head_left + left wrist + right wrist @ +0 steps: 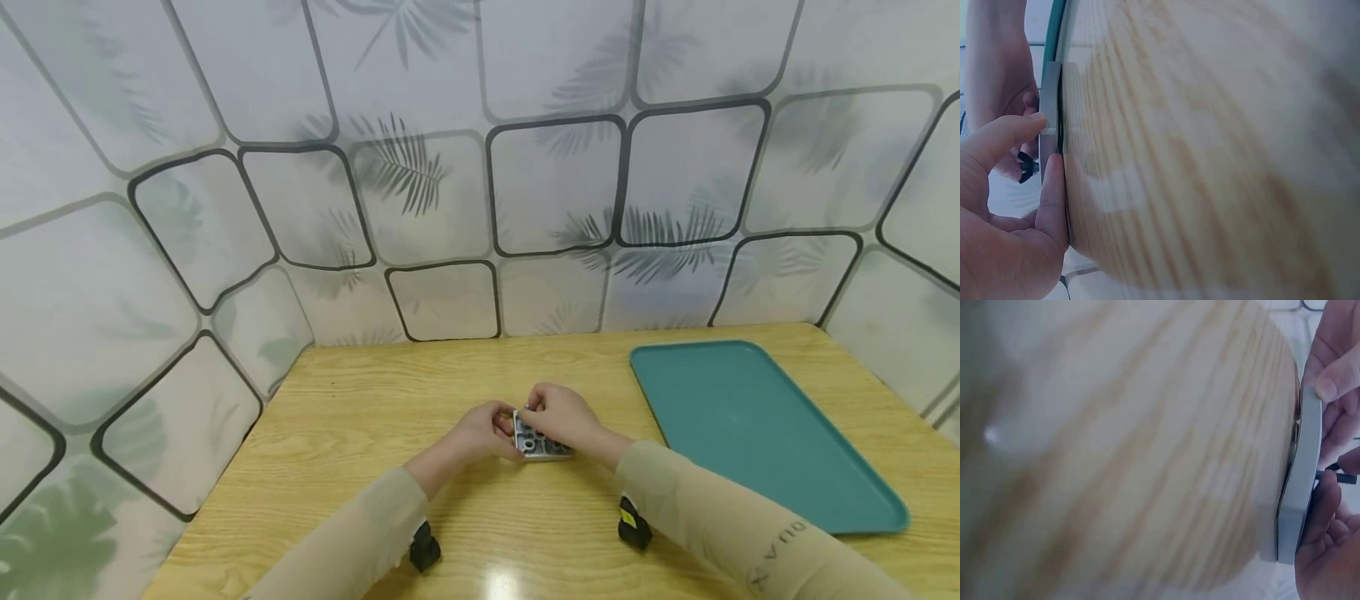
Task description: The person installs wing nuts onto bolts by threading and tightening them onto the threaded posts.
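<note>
A flat, square grey metal block (546, 450) with round recesses and raised details on its top face lies on the table between both hands. My left hand (482, 432) grips its left edge, thumb on the upper edge and a finger low along the side, as the left wrist view shows. Over the block's far part is my right hand (564, 414), fingertips pinching a small black threaded screw (1346, 478) that stands out from the top face. In the left wrist view the black head of the screw (1025, 169) shows beside the block's face. The fingers hide the block's far right part.
A teal tray (738, 417) lies on the right side of the wooden table (360, 433). Patterned curtains (555, 183) with leaf prints hang behind and beside the table. A black wrist device (633, 525) with a yellow label sits below the right sleeve.
</note>
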Demonstrator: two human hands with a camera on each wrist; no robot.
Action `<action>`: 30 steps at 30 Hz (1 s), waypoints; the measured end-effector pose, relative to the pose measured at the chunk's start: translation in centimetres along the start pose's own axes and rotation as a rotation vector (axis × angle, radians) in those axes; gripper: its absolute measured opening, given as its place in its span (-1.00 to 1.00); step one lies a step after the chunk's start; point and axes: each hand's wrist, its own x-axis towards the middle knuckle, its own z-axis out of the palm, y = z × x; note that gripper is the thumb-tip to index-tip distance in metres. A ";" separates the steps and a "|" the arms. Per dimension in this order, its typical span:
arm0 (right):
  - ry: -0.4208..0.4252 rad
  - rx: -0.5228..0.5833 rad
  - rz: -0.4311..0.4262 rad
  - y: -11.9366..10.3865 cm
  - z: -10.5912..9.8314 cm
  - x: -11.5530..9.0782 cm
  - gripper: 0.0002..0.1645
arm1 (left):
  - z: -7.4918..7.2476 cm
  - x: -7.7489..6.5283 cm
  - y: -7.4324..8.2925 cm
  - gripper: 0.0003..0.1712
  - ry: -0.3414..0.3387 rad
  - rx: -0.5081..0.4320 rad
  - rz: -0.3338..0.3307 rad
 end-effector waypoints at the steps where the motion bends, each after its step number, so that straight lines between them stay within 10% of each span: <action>1: 0.007 -0.023 0.005 -0.2 0.0 -0.1 -0.76 | 0.0 0.0 0.0 -0.14 0.000 0.000 -0.002; 11: 0.012 -0.085 -0.002 -0.7 -0.1 -0.2 -0.70 | 0.0 0.1 0.1 -0.13 -0.003 0.003 -0.001; 24: -0.269 0.333 -0.134 2.1 -1.8 0.5 -0.56 | 0.1 0.1 0.1 -0.15 -0.006 -0.005 0.000; 30: -0.328 0.338 -0.182 2.3 -2.0 0.7 -0.47 | 0.0 0.2 -0.1 -0.12 -0.003 0.000 -0.011</action>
